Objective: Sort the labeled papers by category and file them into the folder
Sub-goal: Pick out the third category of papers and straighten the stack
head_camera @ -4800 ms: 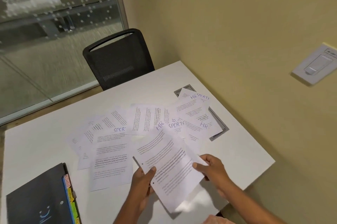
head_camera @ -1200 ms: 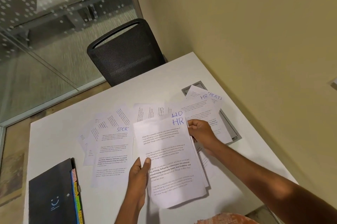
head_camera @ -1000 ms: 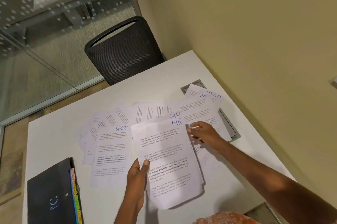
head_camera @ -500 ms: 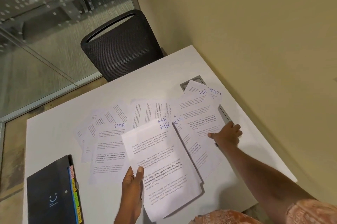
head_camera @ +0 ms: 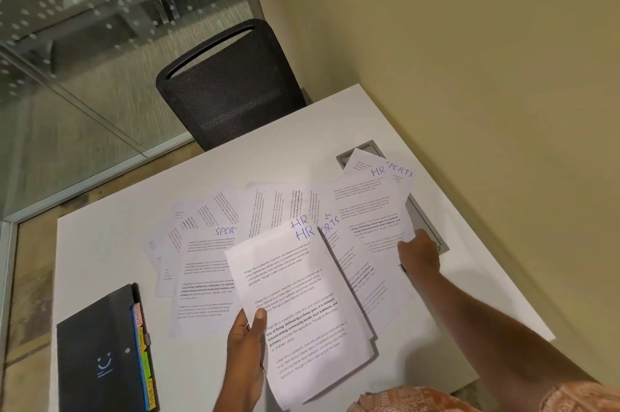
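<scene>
A white table [head_camera: 100,243] fills a corner between a beige wall and a glass partition, with a black mesh chair [head_camera: 231,86] pushed in at its far side. Printed papers [head_camera: 278,203] lie fanned and overlapping across the middle, some marked HR or SPORTS in blue ink.

The left hand [head_camera: 246,344] holds an HR stack [head_camera: 302,294] above the near part of the table, with the thumb on top and the fingers curled beneath its lower left corner. Two HR labels show at its top. The right hand [head_camera: 419,252] reaches to the right of the spread and curls around the edge of a loose sheet [head_camera: 372,220] lying partly over a grey hatch [head_camera: 432,233]. Its fingertips are hidden by the paper.

A black folder [head_camera: 100,351] with coloured tabs [head_camera: 144,341] lies closed at the near left corner, apart from the papers.

The loose sheet's label is not visible, so adding it unread could put a SPORTS page among the HR ones. Because the sheets overlap, pulling one may drag its neighbours or lift two together. The stack, held by one corner, could sag and slip loose.
</scene>
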`<state>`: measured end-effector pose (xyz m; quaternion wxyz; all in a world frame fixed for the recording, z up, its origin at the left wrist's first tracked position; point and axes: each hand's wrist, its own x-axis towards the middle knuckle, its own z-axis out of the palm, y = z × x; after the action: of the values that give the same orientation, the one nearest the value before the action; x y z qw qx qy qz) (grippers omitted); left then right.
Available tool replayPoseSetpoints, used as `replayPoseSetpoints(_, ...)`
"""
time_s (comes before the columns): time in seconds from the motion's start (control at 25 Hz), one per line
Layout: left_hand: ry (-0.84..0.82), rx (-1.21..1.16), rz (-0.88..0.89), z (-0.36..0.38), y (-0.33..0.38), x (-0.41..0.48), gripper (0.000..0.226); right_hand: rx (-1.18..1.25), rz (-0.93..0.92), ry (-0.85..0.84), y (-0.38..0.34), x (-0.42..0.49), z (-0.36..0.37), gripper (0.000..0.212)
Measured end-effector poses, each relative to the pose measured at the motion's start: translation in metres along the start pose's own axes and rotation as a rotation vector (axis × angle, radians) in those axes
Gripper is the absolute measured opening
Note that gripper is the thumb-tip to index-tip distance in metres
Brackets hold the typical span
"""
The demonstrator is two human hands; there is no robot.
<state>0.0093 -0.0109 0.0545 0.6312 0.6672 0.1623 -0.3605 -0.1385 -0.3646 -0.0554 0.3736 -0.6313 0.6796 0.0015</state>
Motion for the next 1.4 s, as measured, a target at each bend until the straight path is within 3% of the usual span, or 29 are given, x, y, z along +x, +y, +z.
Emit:
replayPoseSetpoints(0.12,0.007,-0.002,0.01,-0.004,0.001,0.003,0.035,0.084,-0.093,0.014,0.002,-0.001,-0.015,0.003)
replayPoseSetpoints(0.28,0.001,-0.027,0.017,-0.007,0.004,0.004,0.033,0.262,-0.098,0.054,0.001,-0.001,-0.042,0.012)
replayPoseSetpoints(0.48,-0.029,-0.102,0.016,-0.011,0.011,-0.003,0.033,0.559,-0.121,0.092,-0.003,-0.017,-0.088,0.005)
replayPoseSetpoints(0.64,-0.088,-0.126,0.01,-0.013,0.021,-0.009,0.032,0.651,-0.119,0.05,-0.003,-0.031,-0.104,0.01)
replayPoseSetpoints(0.8,-0.133,-0.147,0.027,-0.01,0.031,-0.017,0.031,0.671,-0.149,-0.083,-0.012,-0.06,-0.097,0.012)
replayPoseSetpoints(1.12,-0.102,-0.191,0.033,-0.021,0.037,-0.018,0.03,0.647,-0.167,-0.527,-0.035,-0.138,-0.05,0.021)
replayPoseSetpoints(1.4,0.0,-0.21,0.03,-0.054,0.027,-0.015,0.025,0.564,-0.184,-0.718,-0.049,-0.185,-0.015,0.02)
